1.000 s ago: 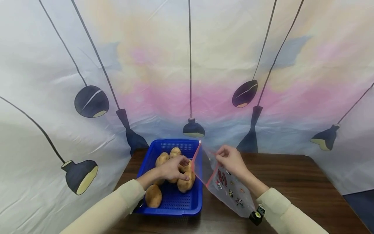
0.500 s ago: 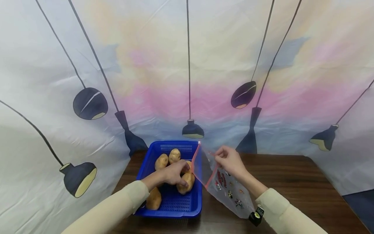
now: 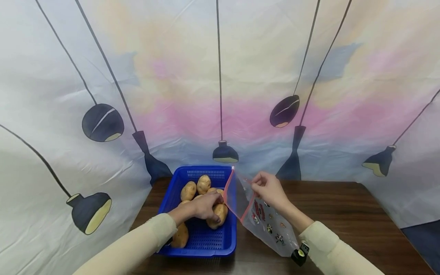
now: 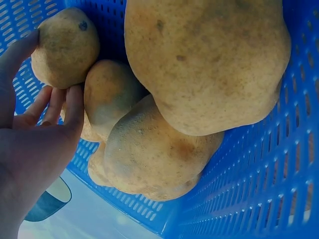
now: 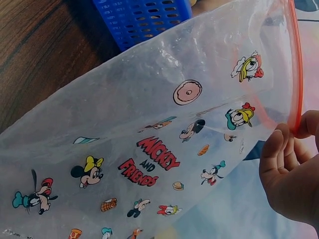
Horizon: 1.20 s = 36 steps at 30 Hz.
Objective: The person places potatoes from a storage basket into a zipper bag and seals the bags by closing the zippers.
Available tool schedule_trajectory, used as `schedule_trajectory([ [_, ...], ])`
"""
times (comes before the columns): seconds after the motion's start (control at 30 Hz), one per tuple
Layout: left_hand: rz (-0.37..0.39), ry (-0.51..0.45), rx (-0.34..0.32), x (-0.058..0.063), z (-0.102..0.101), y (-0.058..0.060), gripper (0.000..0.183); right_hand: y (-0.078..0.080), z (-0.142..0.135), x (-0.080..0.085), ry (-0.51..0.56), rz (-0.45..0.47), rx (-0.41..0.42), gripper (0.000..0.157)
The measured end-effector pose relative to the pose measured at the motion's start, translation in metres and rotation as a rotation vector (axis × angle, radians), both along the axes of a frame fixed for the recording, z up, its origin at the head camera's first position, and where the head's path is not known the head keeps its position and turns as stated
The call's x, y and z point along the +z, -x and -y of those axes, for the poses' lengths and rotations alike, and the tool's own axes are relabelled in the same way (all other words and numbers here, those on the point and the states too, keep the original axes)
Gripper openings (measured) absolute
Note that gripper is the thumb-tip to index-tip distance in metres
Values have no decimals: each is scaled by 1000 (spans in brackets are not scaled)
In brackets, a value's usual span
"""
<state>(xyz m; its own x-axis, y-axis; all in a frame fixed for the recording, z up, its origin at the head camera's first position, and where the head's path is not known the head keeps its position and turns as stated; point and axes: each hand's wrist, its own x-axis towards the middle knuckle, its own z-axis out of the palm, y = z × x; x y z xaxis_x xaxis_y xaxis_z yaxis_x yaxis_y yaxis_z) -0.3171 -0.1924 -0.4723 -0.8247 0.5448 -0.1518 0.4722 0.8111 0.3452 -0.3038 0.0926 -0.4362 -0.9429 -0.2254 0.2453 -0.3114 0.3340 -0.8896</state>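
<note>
Inside the blue basket (image 3: 209,250), my left hand (image 3: 205,206) grips a potato (image 3: 220,215) near the right wall. The left wrist view shows the thumb on one side of this potato (image 4: 67,47) and the fingers on the other. Several more potatoes (image 3: 188,191) lie around the hand, partly hidden by it. My right hand (image 3: 271,191) pinches the red zip edge of a clear zip bag (image 3: 275,225) printed with cartoon figures. The bag's mouth gapes toward the basket, its far rim against the basket's right wall. No contents show in the bag (image 5: 149,114).
A dark wooden table (image 3: 343,214) carries the basket, and its surface extends to the right. Behind it hangs a cloth backdrop (image 3: 192,95) printed with lamps. One potato (image 3: 180,236) lies at the basket's near left, beside my left wrist.
My left hand has lowered onto the potato by the basket's right wall, and its fingers have closed round it. The right hand holds the bag's edge as before. The head view has shifted slightly.
</note>
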Motion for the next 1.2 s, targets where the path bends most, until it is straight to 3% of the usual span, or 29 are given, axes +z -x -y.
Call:
schedule_trajectory([
  [0.47, 23, 28, -18, 1, -1, -1, 54, -1, -3, 0, -5, 10, -17, 7],
  [0.67, 91, -140, -8, 6, 8, 0, 52, -1, -3, 0, -5, 13, -10, 6],
  [0.83, 107, -259, -8, 24, 19, 2, 54, -1, -4, -1, -11, 4, -14, 6],
  [1.0, 89, -286, 14, 53, 30, 3, 55, 1, -5, -1, -23, 8, -24, 7],
  [1.2, 65, -429, -9, 87, 26, 4, 54, 2, -5, -1, -17, -3, -17, 7],
])
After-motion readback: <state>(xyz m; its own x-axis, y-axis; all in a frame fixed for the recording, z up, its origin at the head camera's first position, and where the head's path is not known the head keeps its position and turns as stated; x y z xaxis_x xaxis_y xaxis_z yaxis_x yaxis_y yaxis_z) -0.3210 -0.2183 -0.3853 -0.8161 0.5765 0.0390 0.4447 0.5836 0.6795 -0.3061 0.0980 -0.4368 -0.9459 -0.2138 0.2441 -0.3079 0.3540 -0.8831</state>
